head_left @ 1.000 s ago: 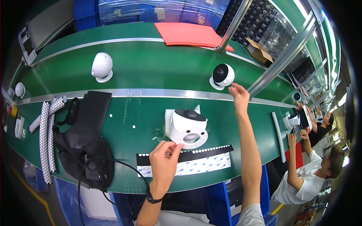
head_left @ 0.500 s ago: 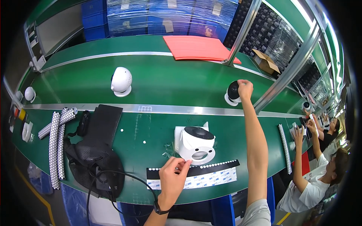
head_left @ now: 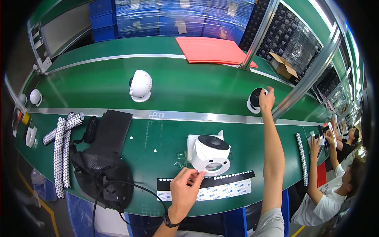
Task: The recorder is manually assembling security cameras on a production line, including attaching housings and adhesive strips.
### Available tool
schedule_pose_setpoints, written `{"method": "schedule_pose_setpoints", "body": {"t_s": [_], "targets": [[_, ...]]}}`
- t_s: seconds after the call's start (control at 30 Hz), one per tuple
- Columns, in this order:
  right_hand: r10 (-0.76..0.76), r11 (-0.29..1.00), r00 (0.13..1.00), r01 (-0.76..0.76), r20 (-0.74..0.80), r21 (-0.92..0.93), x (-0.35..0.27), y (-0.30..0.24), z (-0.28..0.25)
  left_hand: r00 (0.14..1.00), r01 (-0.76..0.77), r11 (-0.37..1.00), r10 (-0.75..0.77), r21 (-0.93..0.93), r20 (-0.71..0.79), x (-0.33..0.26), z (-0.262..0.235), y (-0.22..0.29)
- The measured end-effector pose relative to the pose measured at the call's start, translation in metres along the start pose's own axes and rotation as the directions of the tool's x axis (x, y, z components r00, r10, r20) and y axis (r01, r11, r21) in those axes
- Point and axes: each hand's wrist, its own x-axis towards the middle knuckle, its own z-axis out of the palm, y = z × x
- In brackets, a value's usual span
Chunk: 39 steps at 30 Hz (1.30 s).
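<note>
A white housing (head_left: 200, 156) with a black oval top and a round opening in front stands on the green bench. At the opening's lower rim my left hand (head_left: 185, 187) is closed in a pinch, the thumb tip against the rim; whatever sits between the fingertips is too small to make out. Just below lies a black strip (head_left: 233, 180) with a row of white dots and a printed white backing. My right hand (head_left: 267, 100) reaches far to the right, its fingers around a round white device (head_left: 253, 107) with a black face, on the green belt.
Another white device (head_left: 141, 87) stands on the belt (head_left: 189, 91). Left on the bench are dotted rolls (head_left: 59, 158), a black bag (head_left: 102, 173) with a cable, and a black sheet (head_left: 114, 130). A metal post (head_left: 308, 75) rises at right. Co-workers (head_left: 327, 197) sit beyond.
Both devices on the belt have shifted right, and my right hand has moved right with the one it holds. My left hand stays at the housing's rim. The whole view has shifted slightly.
</note>
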Motion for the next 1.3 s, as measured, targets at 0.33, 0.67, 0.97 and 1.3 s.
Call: {"method": "schedule_pose_setpoints", "body": {"t_s": [0.33, 0.67, 0.97, 1.3], "targets": [[0.092, 0.987, 0.981, -0.066, 0.172, -0.149, 0.003, 0.012, -0.015, 1.0, -0.009, 1.0, 0.009, 0.024, -0.01, 0.0, 0.0, 0.0], [-0.337, 0.922, 0.853, 0.212, 0.4, 0.324, -0.067, -0.092, -0.116, 1.0, -0.016, 0.999, 0.017, 0.038, -0.023, 0.0, -0.003, 0.0], [-0.304, 0.945, 0.732, 0.147, 0.61, 0.293, -0.168, -0.068, -0.209, 1.0, 0.005, 1.0, -0.005, 0.015, -0.007, 0.001, 0.001, 0.002], [-0.328, 0.828, 0.93, 0.197, 0.167, 0.525, -0.21, -0.079, -0.245, 0.997, -0.004, 0.995, 0.011, 0.096, -0.077, -0.02, -0.02, 0.013]]}}
